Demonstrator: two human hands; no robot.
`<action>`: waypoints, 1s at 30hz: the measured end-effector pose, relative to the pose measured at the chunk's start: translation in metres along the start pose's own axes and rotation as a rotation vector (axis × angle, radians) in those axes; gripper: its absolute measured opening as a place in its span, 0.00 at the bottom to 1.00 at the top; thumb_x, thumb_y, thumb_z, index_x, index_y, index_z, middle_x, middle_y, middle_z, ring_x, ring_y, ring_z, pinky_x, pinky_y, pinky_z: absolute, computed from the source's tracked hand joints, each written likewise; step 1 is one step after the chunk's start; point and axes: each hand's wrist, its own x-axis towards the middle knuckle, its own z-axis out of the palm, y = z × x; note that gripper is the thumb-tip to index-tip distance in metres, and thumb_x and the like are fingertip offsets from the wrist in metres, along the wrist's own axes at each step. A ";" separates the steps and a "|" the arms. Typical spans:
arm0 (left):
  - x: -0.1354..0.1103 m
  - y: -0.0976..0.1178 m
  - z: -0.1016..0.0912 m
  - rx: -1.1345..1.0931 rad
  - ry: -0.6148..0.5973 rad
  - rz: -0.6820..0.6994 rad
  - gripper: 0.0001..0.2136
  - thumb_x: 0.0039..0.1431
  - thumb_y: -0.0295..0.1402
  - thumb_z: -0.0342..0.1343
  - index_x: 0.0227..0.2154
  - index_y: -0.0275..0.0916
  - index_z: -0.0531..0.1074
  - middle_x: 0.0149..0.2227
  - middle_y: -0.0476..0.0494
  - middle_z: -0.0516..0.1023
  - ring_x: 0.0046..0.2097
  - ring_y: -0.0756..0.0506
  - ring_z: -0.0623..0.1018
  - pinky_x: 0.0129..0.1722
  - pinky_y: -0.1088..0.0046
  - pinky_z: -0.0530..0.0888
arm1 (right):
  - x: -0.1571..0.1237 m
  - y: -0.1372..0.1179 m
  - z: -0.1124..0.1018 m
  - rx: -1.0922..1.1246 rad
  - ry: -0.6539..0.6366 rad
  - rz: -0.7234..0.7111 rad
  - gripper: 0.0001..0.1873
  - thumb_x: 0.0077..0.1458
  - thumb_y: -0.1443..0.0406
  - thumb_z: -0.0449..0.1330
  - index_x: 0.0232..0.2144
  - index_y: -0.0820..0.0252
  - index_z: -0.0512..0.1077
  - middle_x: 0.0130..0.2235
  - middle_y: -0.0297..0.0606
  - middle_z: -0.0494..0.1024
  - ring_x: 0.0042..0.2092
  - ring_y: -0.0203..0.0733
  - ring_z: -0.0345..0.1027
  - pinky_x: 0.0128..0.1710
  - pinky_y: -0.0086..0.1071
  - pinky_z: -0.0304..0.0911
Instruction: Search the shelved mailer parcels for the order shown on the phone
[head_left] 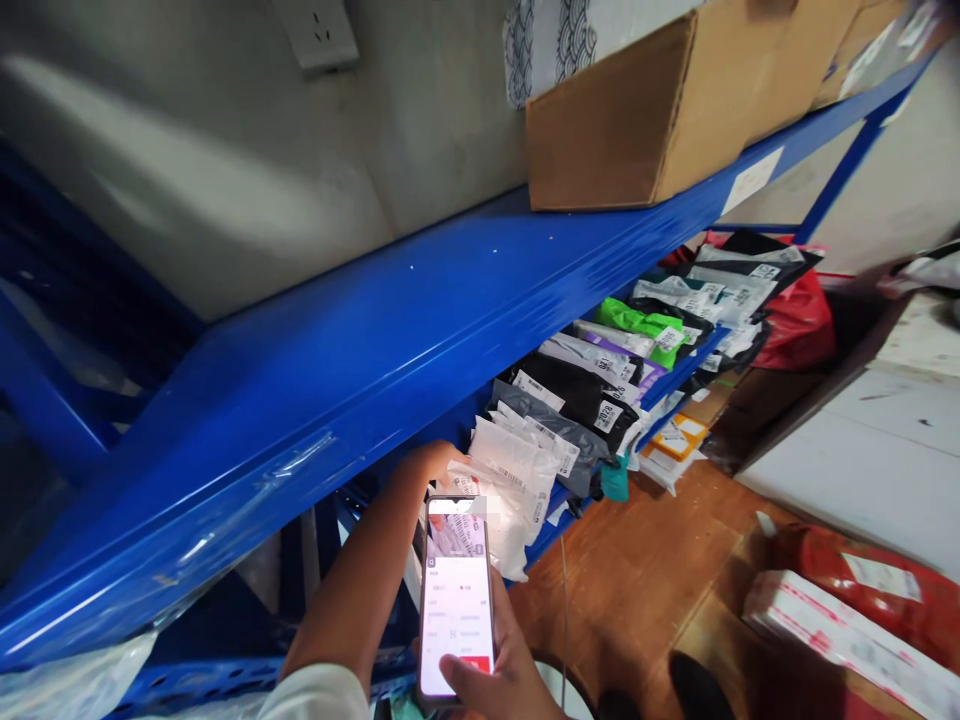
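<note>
My right hand [504, 672] holds a smartphone [455, 596] upright at the bottom centre, thumb on its lower screen; the screen shows a parcel photo and a form. My left hand [429, 463] reaches under the blue shelf [315, 370] and grips a white plastic parcel [504, 490] at the near end of a row of parcels. Its fingers are mostly hidden behind the parcel and the phone.
Several bagged parcels, black [577, 392], green [642, 326] and grey, lie in a row on the lower shelf. A cardboard box [660, 110] sits on the upper blue shelf. On the wooden floor are red bags [862, 580] and a white box [825, 620].
</note>
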 end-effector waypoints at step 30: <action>0.005 0.000 -0.001 -0.004 -0.034 -0.008 0.31 0.53 0.23 0.64 0.60 0.42 0.63 0.60 0.40 0.68 0.57 0.37 0.72 0.57 0.54 0.70 | -0.003 -0.009 0.001 -0.051 0.029 -0.005 0.52 0.41 0.48 0.70 0.56 0.52 0.42 0.39 0.43 0.75 0.29 0.42 0.68 0.23 0.35 0.65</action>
